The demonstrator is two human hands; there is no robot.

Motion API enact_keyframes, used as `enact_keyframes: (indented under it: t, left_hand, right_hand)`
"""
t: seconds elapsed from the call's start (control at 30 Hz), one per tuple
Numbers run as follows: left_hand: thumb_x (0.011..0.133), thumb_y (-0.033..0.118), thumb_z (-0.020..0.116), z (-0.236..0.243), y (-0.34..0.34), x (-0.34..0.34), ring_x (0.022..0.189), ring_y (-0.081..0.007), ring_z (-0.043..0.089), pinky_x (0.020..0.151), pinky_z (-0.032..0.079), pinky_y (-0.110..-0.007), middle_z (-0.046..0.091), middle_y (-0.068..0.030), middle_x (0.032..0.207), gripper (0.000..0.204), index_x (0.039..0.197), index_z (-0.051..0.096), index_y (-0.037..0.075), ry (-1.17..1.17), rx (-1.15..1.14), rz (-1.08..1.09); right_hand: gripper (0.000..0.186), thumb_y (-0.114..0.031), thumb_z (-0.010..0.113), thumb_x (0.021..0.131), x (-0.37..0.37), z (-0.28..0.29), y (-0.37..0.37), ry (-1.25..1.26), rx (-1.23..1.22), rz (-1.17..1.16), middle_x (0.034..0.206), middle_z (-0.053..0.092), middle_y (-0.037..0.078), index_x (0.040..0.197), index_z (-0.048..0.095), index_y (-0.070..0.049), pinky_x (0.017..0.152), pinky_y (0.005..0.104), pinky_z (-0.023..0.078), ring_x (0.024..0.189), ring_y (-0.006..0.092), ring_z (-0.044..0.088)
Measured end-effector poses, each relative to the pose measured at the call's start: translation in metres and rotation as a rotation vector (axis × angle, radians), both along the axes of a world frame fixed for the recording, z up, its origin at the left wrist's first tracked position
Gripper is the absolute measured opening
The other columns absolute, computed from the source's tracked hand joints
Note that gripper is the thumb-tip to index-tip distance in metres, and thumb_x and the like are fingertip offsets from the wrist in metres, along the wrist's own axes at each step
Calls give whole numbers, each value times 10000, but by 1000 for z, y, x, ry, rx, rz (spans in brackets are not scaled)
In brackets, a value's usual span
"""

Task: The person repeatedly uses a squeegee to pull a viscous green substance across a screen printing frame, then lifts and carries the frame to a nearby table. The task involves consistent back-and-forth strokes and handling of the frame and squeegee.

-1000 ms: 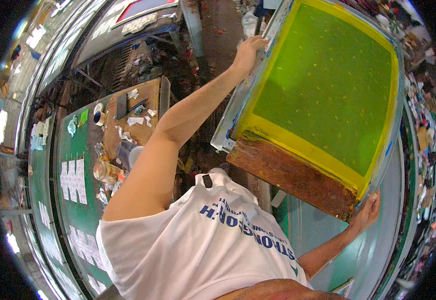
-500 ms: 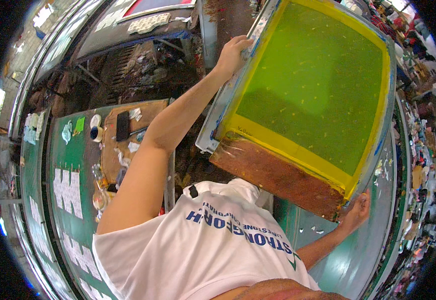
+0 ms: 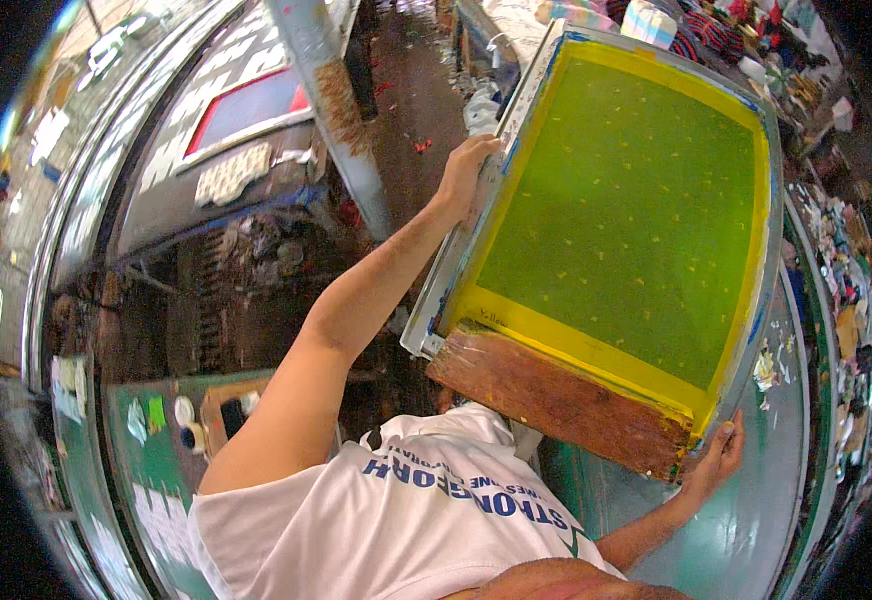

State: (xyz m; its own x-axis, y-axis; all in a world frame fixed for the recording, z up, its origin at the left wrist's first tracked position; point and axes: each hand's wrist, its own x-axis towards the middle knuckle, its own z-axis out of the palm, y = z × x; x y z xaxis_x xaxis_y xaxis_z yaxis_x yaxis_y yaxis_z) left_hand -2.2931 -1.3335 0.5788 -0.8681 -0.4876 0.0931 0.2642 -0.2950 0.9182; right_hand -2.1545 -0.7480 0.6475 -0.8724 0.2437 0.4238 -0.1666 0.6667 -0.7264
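Note:
Both my hands carry a screen printing frame (image 3: 606,230), with yellow-green mesh, a yellow border and a grey metal rim. It is tilted in front of my chest. My left hand (image 3: 471,178) grips the left side rail, fingers curled over its edge. At the lower right corner, my right hand (image 3: 716,460) holds the rim from beside and below; part of its grip is hidden. A worn brown board (image 3: 561,400) runs along the frame's near edge.
To the left, a green printing table (image 3: 116,410) holds tape rolls and scraps. A dark bench (image 3: 166,215) carries another red-edged screen (image 3: 246,108). A rusty grey post (image 3: 326,110) rises ahead. Cloth scraps (image 3: 836,330) are heaped along the right, beyond a long green-grey table (image 3: 771,500).
My view has swung, so the bench and green table sit lower in the picture and the post has come into sight. The screen printing frame stays in both hands.

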Motion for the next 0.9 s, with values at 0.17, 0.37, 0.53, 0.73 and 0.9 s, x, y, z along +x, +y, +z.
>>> enact_keyframes:
  t: [0.17, 0.37, 0.53, 0.73, 0.9]
  left_hand:
    - [935, 339, 670, 7, -26, -59, 1262, -252, 586, 1080, 428, -351, 639, -150, 1392, 578, 1393, 638, -12, -11, 96, -26]
    - [928, 358, 674, -4, -63, -113, 1296, -263, 568, 1119, 397, -355, 635, -148, 1406, 610, 1416, 621, -4, -14, 48, -74]
    - [955, 326, 661, 9, -79, -157, 1144, -226, 625, 1022, 474, -362, 692, -95, 1263, 491, 1337, 675, 19, 61, 7, -89]
    - [941, 348, 660, 15, -114, -233, 1283, -262, 579, 1104, 410, -353, 644, -158, 1390, 593, 1395, 621, -32, 90, -18, -200]
    - [947, 321, 655, 18, -155, -315, 1282, -256, 579, 1106, 410, -350, 647, -160, 1384, 569, 1392, 628, -34, 127, -26, -257]
  right_hand:
    - [592, -420, 606, 1064, -28, 7, -37, -45, -4, -62, 1474, 608, 192, 1455, 585, 24, 1148, 409, 411, 1330, 312, 575]
    - [574, -403, 598, 1069, -50, 10, -75, -25, 11, -122, 1453, 624, 191, 1442, 591, 33, 1147, 410, 418, 1323, 302, 583]
    - [575, -407, 601, 1067, -65, 10, -108, -9, -13, -183, 1445, 632, 186, 1437, 595, 33, 1149, 406, 417, 1324, 301, 585]
    - [579, -389, 613, 1073, -100, 8, -158, 14, 5, -232, 1476, 606, 186, 1455, 575, 46, 1174, 375, 378, 1377, 264, 538]
    - [536, -363, 590, 1077, -148, -2, -227, 41, 120, -290, 1436, 642, 185, 1434, 598, 38, 1115, 393, 444, 1309, 305, 603]
